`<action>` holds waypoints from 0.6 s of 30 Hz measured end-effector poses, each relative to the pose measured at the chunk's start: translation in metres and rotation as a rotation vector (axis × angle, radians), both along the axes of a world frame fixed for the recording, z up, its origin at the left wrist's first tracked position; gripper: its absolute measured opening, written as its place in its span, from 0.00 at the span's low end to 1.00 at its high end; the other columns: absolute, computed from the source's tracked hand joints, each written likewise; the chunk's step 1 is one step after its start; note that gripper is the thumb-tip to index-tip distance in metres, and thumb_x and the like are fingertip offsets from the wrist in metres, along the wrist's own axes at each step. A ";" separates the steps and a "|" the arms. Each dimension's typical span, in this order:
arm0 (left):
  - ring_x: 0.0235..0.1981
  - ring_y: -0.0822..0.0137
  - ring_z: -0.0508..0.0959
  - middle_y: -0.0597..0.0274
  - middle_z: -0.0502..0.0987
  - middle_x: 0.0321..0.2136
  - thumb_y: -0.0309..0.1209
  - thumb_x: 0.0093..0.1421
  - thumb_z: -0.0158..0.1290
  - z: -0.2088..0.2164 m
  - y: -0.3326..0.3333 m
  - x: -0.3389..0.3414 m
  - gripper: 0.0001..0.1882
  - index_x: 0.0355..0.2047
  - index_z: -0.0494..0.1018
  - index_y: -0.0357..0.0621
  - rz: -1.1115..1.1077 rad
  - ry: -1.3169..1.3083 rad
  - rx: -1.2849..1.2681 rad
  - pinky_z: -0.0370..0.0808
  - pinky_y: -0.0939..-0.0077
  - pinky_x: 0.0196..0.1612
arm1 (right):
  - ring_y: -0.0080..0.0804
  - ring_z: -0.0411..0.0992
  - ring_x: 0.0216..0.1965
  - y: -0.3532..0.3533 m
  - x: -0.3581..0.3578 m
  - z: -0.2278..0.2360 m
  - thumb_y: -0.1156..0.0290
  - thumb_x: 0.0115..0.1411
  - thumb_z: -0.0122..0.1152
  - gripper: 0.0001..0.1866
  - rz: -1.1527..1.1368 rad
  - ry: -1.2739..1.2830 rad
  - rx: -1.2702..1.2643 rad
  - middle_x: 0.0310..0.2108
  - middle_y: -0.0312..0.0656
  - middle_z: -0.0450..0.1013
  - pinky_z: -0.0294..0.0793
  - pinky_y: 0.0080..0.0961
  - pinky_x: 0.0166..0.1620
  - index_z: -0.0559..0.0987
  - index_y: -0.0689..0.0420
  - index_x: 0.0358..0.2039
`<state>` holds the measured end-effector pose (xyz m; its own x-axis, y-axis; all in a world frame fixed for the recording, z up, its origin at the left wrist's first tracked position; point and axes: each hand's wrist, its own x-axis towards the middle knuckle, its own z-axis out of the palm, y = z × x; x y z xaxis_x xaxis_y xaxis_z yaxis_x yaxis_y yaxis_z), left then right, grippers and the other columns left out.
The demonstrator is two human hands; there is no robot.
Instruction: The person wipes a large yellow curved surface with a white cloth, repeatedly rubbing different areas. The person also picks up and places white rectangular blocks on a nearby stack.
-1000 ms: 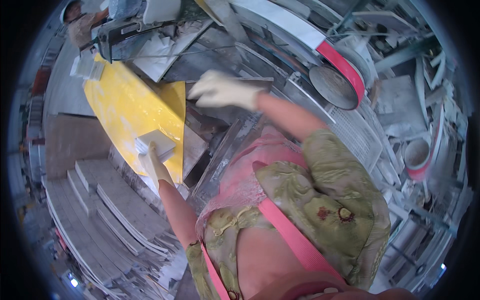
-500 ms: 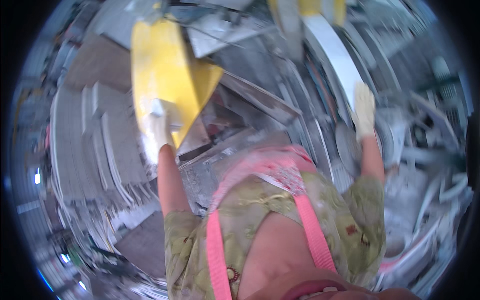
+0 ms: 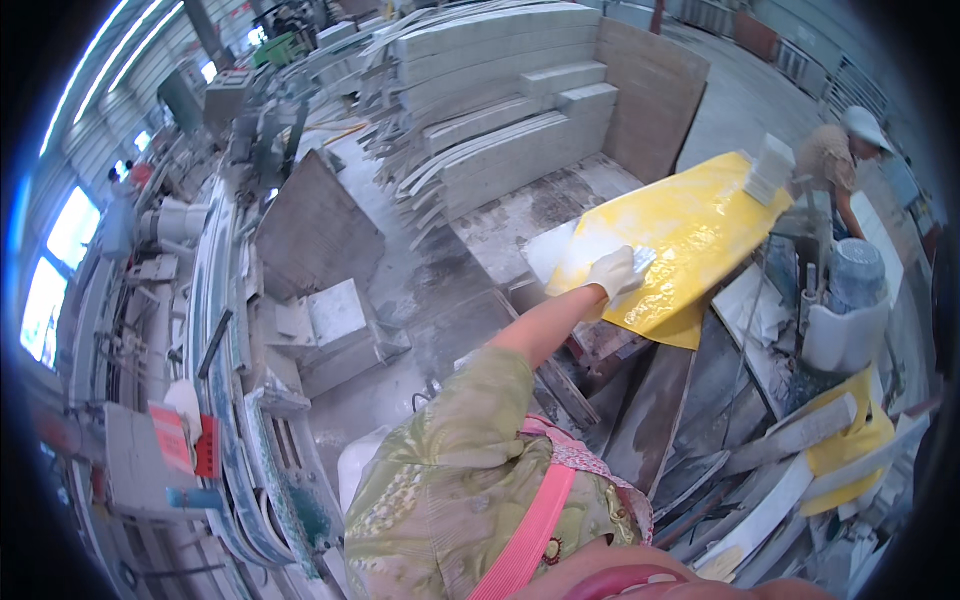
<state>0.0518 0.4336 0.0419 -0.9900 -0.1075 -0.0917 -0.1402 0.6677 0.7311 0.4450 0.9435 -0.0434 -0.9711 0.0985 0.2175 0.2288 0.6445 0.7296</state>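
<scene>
My left hand (image 3: 612, 270), in a pale glove, reaches forward over a wet, shiny yellow sheet (image 3: 690, 225). Its fingers are closed on a small pale block (image 3: 641, 262) at the sheet's near left part. A pale stack of small blocks (image 3: 770, 168) rests on the sheet's far right corner. At the lower edge, part of my gloved right hand (image 3: 722, 564) shows at the near end of a long white strip (image 3: 765, 508). It appears to grip that strip; most of the hand is hidden.
Long grey slabs (image 3: 500, 45) are stacked behind the sheet, against an upright brown board (image 3: 655, 85). A co-worker (image 3: 835, 165) in a pale hat bends at the far right, near a white bucket (image 3: 845, 335). Machine rails (image 3: 205, 290) run along the left.
My view has swung left, bringing slab stacks and machinery into the middle and left. My left hand stays on the yellow sheet with the block; my right hand has slipped to the lower edge.
</scene>
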 end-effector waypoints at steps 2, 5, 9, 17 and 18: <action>0.49 0.50 0.79 0.44 0.78 0.44 0.41 0.55 0.57 0.004 0.002 0.003 0.25 0.49 0.71 0.38 0.009 -0.001 0.028 0.75 0.63 0.50 | 0.46 0.57 0.71 0.004 -0.010 -0.003 0.64 0.70 0.40 0.28 0.377 0.456 0.299 0.68 0.52 0.62 0.52 0.48 0.71 0.65 0.63 0.67; 0.48 0.50 0.79 0.44 0.78 0.44 0.40 0.55 0.56 0.003 0.000 0.005 0.24 0.48 0.71 0.38 -0.013 0.001 0.032 0.75 0.63 0.50 | 0.49 0.59 0.70 0.003 -0.014 -0.002 0.64 0.70 0.40 0.29 -0.254 -0.113 0.133 0.67 0.52 0.63 0.54 0.46 0.71 0.65 0.65 0.67; 0.47 0.47 0.80 0.42 0.79 0.43 0.39 0.55 0.56 -0.003 -0.004 0.002 0.23 0.46 0.71 0.37 0.002 0.047 0.073 0.76 0.61 0.49 | 0.50 0.66 0.65 -0.004 -0.013 0.013 0.58 0.69 0.44 0.30 -0.122 -0.091 -0.025 0.65 0.52 0.66 0.65 0.44 0.66 0.67 0.63 0.66; 0.44 0.43 0.78 0.40 0.77 0.39 0.36 0.55 0.55 -0.028 -0.010 -0.001 0.18 0.42 0.73 0.38 -0.092 0.283 0.071 0.74 0.56 0.46 | 0.47 0.74 0.51 -0.066 -0.128 0.076 0.59 0.68 0.52 0.26 -0.135 0.456 -1.703 0.52 0.53 0.74 0.73 0.39 0.53 0.72 0.65 0.59; 0.44 0.43 0.76 0.41 0.74 0.39 0.35 0.57 0.54 -0.036 -0.013 -0.002 0.16 0.43 0.72 0.41 -0.188 0.402 -0.015 0.74 0.56 0.45 | 0.47 0.75 0.49 -0.089 -0.148 0.080 0.60 0.68 0.53 0.26 -0.131 0.520 -1.915 0.50 0.54 0.75 0.75 0.38 0.51 0.73 0.66 0.59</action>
<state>0.0498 0.4202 0.0060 -0.9492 0.0793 0.3045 0.2779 0.6654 0.6929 0.2966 0.8544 0.0371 -0.8295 0.5577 -0.0304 0.2554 0.3303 -0.9087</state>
